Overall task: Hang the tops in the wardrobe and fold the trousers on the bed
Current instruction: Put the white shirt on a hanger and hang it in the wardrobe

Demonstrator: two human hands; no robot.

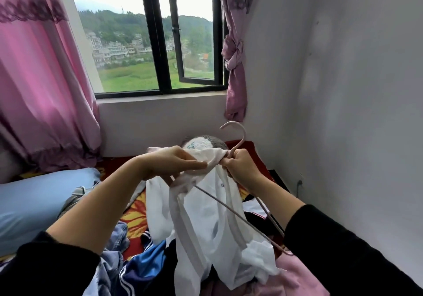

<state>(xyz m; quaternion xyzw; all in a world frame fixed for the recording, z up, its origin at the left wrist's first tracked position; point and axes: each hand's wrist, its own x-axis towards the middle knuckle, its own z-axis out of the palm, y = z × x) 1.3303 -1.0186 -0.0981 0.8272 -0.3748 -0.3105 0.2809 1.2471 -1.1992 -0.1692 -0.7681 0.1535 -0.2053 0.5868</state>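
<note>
Top-hanging step, over the bed: right hand grips pink hanger at neck; left hand pinches white top collar; next likely needs both shoulders seated evenly.

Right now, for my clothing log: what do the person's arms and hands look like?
Black long sleeves: the left sleeve and right sleeve are pushed up off the wrists. The left hand and right hand are bare, with no gloves, rings or watch showing.
</note>
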